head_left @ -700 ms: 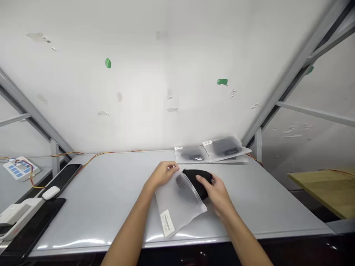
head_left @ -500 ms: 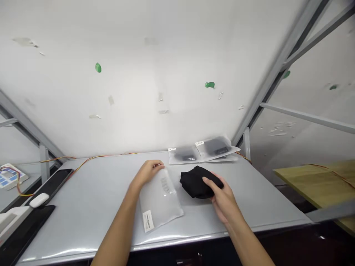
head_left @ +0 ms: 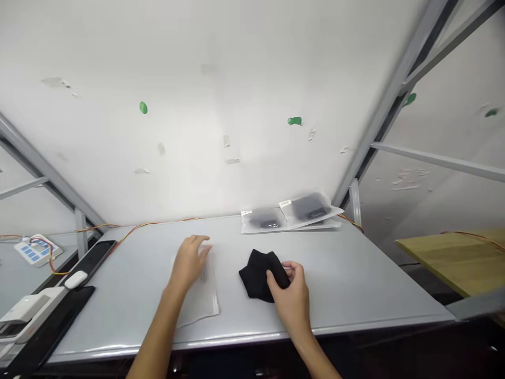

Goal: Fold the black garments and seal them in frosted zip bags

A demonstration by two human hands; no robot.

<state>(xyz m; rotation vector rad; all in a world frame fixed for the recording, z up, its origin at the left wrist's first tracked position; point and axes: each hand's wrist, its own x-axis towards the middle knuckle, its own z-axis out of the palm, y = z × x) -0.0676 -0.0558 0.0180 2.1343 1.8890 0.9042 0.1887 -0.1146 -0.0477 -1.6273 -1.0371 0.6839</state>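
Observation:
A folded black cloth item [head_left: 258, 276] lies on the grey table, right of centre. My right hand [head_left: 290, 289] grips its right side between thumb and fingers. Left of it, a frosted translucent bag [head_left: 203, 300] rests flat near the front edge. My left hand [head_left: 191, 260] is over the bag's upper part, thumb and fingers apart, with nothing held between them.
Frosted bags with dark contents [head_left: 266, 220] lie against the back wall at the right. Black phones, a white earbud case [head_left: 76, 279] and a white power strip [head_left: 33, 316] line the left edge. A wooden board [head_left: 453, 258] is beyond the right edge.
The frosted bag has shifted left, and my left hand has let go of its top edge. My right hand has moved left and lowered the black cloth item onto the table.

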